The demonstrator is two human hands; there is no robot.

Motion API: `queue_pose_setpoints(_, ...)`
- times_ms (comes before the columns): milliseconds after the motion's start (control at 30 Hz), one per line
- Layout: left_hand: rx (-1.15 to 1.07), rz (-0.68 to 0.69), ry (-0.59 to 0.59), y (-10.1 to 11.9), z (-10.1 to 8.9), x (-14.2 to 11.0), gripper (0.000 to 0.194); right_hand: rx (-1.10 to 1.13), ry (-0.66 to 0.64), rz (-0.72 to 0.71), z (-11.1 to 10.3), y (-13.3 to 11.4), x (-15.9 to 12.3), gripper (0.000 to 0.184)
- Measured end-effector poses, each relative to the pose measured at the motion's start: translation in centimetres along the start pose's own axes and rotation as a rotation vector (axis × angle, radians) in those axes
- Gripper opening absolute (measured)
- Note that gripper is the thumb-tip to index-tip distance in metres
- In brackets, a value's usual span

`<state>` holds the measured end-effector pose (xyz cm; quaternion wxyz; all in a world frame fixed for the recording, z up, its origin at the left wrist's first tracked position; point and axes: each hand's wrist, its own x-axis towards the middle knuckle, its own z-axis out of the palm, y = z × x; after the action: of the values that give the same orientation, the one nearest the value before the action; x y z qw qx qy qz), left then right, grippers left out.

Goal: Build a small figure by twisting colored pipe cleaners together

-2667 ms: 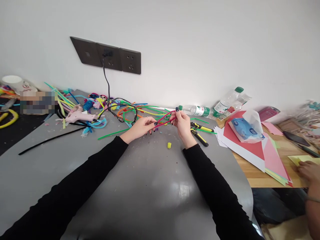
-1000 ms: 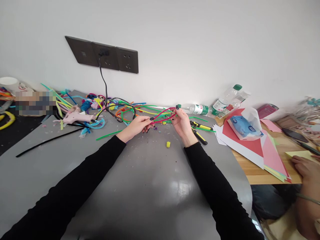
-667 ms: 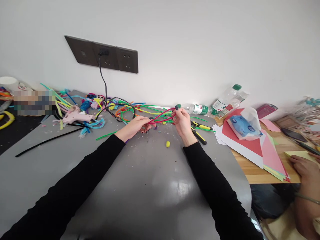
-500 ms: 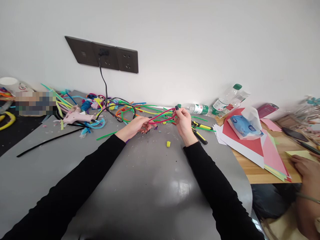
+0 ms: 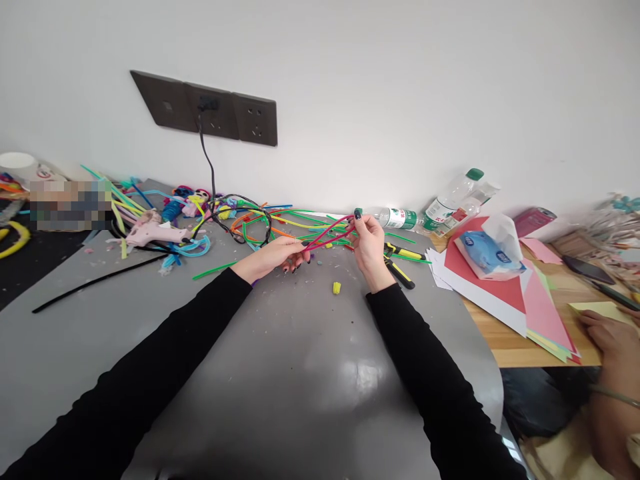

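Observation:
A dark pink pipe cleaner (image 5: 326,238) is stretched between my hands above the grey table, two strands of it showing. My left hand (image 5: 278,256) pinches one end between thumb and fingers. At the other end, my right hand (image 5: 369,241) grips it, with the thumb raised along the strands. Behind and below lie loose green pipe cleaners (image 5: 305,213). Just right of my right hand rest yellow-and-black pliers (image 5: 400,272). A small yellow piece (image 5: 337,288) sits on the table between my forearms.
A pink glue gun (image 5: 155,230) and a black cord lie at left. Plastic bottles (image 5: 447,203) stand by the wall. Right are a tissue pack (image 5: 487,252), coloured paper (image 5: 545,307) and another person's hand (image 5: 607,331) on yellow paper.
My left hand has shifted slightly right along the pink pipe cleaner, and its fingers have changed their grip. My right hand has barely moved, tilting a little.

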<state>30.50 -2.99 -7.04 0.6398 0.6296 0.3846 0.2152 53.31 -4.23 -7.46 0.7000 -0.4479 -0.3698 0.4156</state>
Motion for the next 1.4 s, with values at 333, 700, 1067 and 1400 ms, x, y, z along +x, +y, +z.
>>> queue_pose_setpoints(333, -0.004, 0.030, 0.033, -0.5, -0.1, 0.3, 0.028, -0.013, -0.017, 0.016, 0.3, 0.0, -0.2, 0.045)
queue_pose_setpoints(700, 0.047, 0.077, 0.158, -0.7, 0.1, 0.6, 0.032, -0.094, 0.038, -0.008, 0.0, 0.3, 0.0, 0.036)
queue_pose_setpoints(1067, 0.533, 0.386, 0.360, 0.2, 0.3, 0.0, 0.031, -1.113, -0.386, -0.815, 1.1, -0.4, -2.2, 0.045)
queue_pose_setpoints(1400, 0.526, 0.370, 0.326, 0.8, 0.8, -0.4, 0.027, -1.061, -0.630, -0.796, 0.8, 1.2, -1.6, 0.031)
